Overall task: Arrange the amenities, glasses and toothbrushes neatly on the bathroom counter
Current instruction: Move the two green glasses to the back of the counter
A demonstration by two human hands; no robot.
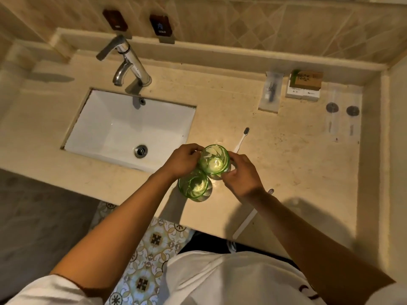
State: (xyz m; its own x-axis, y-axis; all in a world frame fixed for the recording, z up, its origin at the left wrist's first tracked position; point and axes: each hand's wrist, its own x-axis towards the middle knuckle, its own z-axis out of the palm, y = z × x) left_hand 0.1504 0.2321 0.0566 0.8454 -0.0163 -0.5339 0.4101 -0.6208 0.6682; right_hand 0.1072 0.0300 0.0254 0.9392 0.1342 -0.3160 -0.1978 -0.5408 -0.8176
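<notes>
Green glass tumbler point(215, 159), near centre of the tabletop point(286, 172): your left hand point(182, 160) and right hand point(242, 172) close round its sides. Likely rigid, slippery, breakable; hold the walls.

Beige stone tabletop point(275, 172), scuffed, with a white sink point(123, 126) sunk in at left and a tap point(130, 62) behind it. Near the middle, two green glasses touching: near glass point(193, 187), far glass point(215, 159). Just right of them, one toothbrush point(241, 139) lying bristles far; another toothbrush point(251, 216) at the near edge, partly hidden. Far right: a clear wrapped packet point(270, 91), stacked small boxes point(305, 84), a clear packet with two dark discs point(342, 115).
</notes>
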